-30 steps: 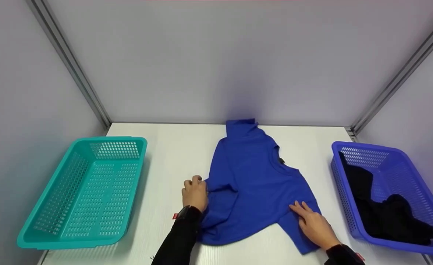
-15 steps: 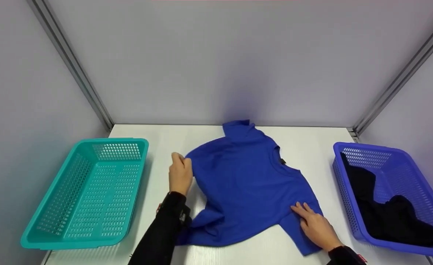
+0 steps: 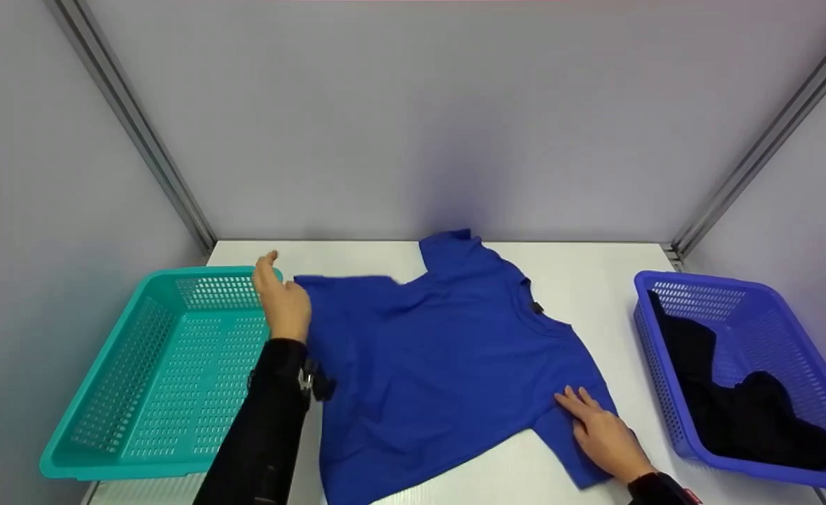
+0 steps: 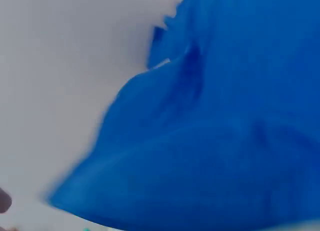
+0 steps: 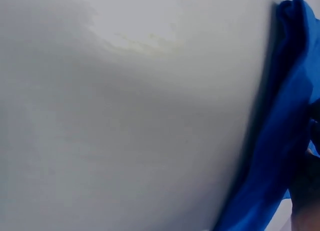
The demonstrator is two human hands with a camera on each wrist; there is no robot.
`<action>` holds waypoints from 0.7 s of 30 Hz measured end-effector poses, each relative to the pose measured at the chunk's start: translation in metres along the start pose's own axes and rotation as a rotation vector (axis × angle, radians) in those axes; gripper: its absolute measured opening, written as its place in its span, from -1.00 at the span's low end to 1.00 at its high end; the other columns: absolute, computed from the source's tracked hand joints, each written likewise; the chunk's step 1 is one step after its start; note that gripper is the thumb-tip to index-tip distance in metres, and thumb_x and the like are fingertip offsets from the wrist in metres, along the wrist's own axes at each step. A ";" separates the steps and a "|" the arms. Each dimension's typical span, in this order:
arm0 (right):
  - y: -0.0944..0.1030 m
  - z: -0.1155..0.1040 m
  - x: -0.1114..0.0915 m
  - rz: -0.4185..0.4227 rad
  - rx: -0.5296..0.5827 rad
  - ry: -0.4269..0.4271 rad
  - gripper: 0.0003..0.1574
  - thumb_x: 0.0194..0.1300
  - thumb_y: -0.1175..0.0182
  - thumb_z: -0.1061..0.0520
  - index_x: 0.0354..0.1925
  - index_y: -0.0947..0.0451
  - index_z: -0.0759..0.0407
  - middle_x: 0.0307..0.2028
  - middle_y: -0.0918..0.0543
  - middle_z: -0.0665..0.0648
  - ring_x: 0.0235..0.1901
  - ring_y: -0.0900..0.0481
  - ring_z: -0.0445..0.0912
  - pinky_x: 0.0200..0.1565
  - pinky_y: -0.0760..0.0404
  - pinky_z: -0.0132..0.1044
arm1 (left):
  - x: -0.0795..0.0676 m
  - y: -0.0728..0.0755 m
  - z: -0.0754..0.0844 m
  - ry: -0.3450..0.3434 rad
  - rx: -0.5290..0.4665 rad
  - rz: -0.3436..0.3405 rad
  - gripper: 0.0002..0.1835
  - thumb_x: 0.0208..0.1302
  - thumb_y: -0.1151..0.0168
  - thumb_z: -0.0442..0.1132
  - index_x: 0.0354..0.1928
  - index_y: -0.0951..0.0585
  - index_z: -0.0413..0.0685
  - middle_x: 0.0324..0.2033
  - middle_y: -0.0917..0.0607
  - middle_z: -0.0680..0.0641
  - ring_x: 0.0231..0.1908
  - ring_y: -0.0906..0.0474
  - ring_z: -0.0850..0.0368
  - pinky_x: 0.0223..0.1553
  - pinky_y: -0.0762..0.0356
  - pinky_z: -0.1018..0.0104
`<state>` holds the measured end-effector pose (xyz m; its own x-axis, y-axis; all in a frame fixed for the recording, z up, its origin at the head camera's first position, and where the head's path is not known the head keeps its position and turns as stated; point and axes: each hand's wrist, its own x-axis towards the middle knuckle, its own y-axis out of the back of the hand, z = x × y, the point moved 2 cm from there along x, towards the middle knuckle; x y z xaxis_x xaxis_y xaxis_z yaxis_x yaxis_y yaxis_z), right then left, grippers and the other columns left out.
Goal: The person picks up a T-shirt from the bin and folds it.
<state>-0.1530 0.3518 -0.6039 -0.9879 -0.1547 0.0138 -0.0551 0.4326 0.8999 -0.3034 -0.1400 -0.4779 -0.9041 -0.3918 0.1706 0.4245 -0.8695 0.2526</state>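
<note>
A blue short-sleeved T-shirt lies spread on the white table, its neckline to the right. My left hand is raised at the shirt's left edge, over the right rim of the green basket, fingers extended and holding nothing. In the left wrist view, a fingertip shows apart from the blurred corner of the cloth. My right hand rests with straight fingers on the shirt's lower right sleeve. The right wrist view shows the sleeve's blue edge beside dark, partly visible fingers.
A green perforated basket stands at the left. On the right is a purple basket with black cloth in it. Grey panels wall the table at the back and sides.
My left hand has drawn the shirt's folded left part up and leftward, flattening it out, and has let go. The right hand has stayed on the sleeve.
</note>
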 end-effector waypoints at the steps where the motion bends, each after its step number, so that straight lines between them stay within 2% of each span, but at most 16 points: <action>1: 0.000 0.000 -0.001 0.000 -0.002 0.002 -0.42 0.38 -0.15 0.38 0.34 -0.55 0.24 0.35 -0.52 0.38 0.39 -0.38 0.39 0.24 -0.43 0.39 | -0.002 -0.002 -0.004 -0.075 0.071 -0.003 -0.45 0.43 0.18 -0.61 0.42 -0.37 -0.24 0.53 -0.14 -0.34 0.46 -0.21 -0.33 0.10 -0.44 -0.08; 3: 0.000 0.000 -0.001 -0.003 -0.004 -0.003 -0.41 0.38 -0.15 0.38 0.35 -0.55 0.23 0.35 -0.52 0.37 0.39 -0.37 0.39 0.23 -0.43 0.39 | -0.012 -0.010 -0.012 -0.208 0.243 -0.037 -0.50 0.31 0.08 -0.64 0.23 -0.55 -0.28 0.45 -0.25 -0.39 0.42 -0.26 -0.42 0.10 -0.48 -0.16; 5: 0.000 0.000 -0.001 -0.009 -0.005 -0.005 -0.41 0.38 -0.15 0.38 0.35 -0.55 0.23 0.36 -0.51 0.38 0.40 -0.37 0.39 0.23 -0.42 0.40 | -0.029 -0.022 -0.022 -0.282 0.423 -0.134 -0.62 0.27 -0.06 -0.60 0.06 -0.66 -0.25 0.29 -0.44 -0.40 0.27 -0.42 -0.45 0.05 -0.55 -0.22; 6: 0.001 0.000 -0.001 -0.012 -0.005 -0.007 -0.41 0.38 -0.15 0.38 0.36 -0.54 0.23 0.36 -0.51 0.38 0.40 -0.37 0.39 0.23 -0.42 0.40 | -0.040 -0.028 -0.026 -0.279 0.513 -0.217 -0.68 0.28 -0.12 -0.53 0.02 -0.68 -0.22 0.21 -0.50 -0.38 0.19 -0.48 -0.43 0.03 -0.57 -0.25; 8: 0.000 0.001 -0.001 -0.023 -0.005 -0.016 -0.41 0.39 -0.14 0.37 0.37 -0.53 0.23 0.37 -0.49 0.38 0.40 -0.35 0.40 0.24 -0.41 0.41 | -0.065 -0.040 -0.033 -0.236 0.676 -0.424 -0.72 0.31 -0.25 -0.37 0.05 -0.69 -0.15 0.13 -0.56 -0.34 0.12 -0.53 -0.41 0.02 -0.57 -0.31; 10: 0.000 0.001 -0.002 -0.030 -0.007 -0.020 -0.41 0.40 -0.13 0.37 0.37 -0.53 0.23 0.37 -0.49 0.38 0.41 -0.35 0.40 0.25 -0.40 0.41 | -0.092 -0.049 -0.039 -0.161 0.783 -0.620 -0.62 0.33 -0.33 -0.18 0.16 -0.66 -0.12 0.16 -0.56 -0.33 0.15 -0.52 -0.40 0.02 -0.57 -0.36; 12: 0.000 0.001 -0.002 -0.034 -0.008 -0.021 -0.40 0.40 -0.13 0.37 0.38 -0.52 0.24 0.38 -0.48 0.38 0.41 -0.34 0.40 0.25 -0.39 0.42 | -0.116 -0.054 -0.042 -0.070 0.838 -0.758 -0.44 0.31 -0.38 -0.02 0.29 -0.60 -0.09 0.25 -0.50 -0.35 0.23 -0.46 -0.45 0.10 -0.50 -0.42; 14: -0.001 0.001 -0.002 -0.036 -0.011 -0.019 -0.39 0.40 -0.13 0.37 0.38 -0.51 0.24 0.38 -0.47 0.38 0.42 -0.33 0.40 0.25 -0.39 0.42 | -0.134 -0.056 -0.044 -0.002 0.863 -0.819 -0.25 0.24 -0.44 0.11 0.41 -0.51 -0.06 0.37 -0.40 -0.38 0.32 -0.33 -0.55 0.15 -0.42 -0.50; 17: -0.002 0.000 -0.003 -0.030 -0.023 -0.015 -0.39 0.39 -0.14 0.37 0.38 -0.51 0.24 0.38 -0.47 0.38 0.42 -0.33 0.40 0.25 -0.40 0.41 | -0.150 -0.055 -0.050 0.037 0.911 -0.870 0.00 0.12 -0.50 0.25 0.55 -0.35 0.05 0.53 -0.19 -0.34 0.44 -0.11 -0.62 0.18 -0.27 -0.63; 19: -0.003 -0.003 -0.002 -0.028 -0.034 -0.007 -0.39 0.38 -0.17 0.36 0.38 -0.51 0.24 0.38 -0.47 0.39 0.42 -0.33 0.40 0.24 -0.42 0.40 | -0.152 -0.051 -0.059 0.018 0.941 -0.892 0.11 0.06 -0.52 0.32 0.60 -0.25 0.13 0.60 -0.06 -0.29 0.49 0.05 -0.63 0.20 -0.12 -0.72; 21: -0.004 -0.007 -0.002 -0.042 -0.048 -0.003 -0.38 0.40 -0.21 0.33 0.40 -0.50 0.22 0.40 -0.45 0.38 0.43 -0.31 0.39 0.25 -0.42 0.38 | -0.146 -0.045 -0.069 -0.021 0.948 -0.900 0.15 0.04 -0.52 0.34 0.63 -0.20 0.20 0.63 0.02 -0.24 0.53 0.15 -0.60 0.23 0.01 -0.75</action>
<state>-0.1500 0.3438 -0.6044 -0.9852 -0.1695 -0.0252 -0.0894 0.3829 0.9194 -0.1944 -0.0642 -0.5802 -0.8903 0.2250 -0.3960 -0.4475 -0.2709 0.8523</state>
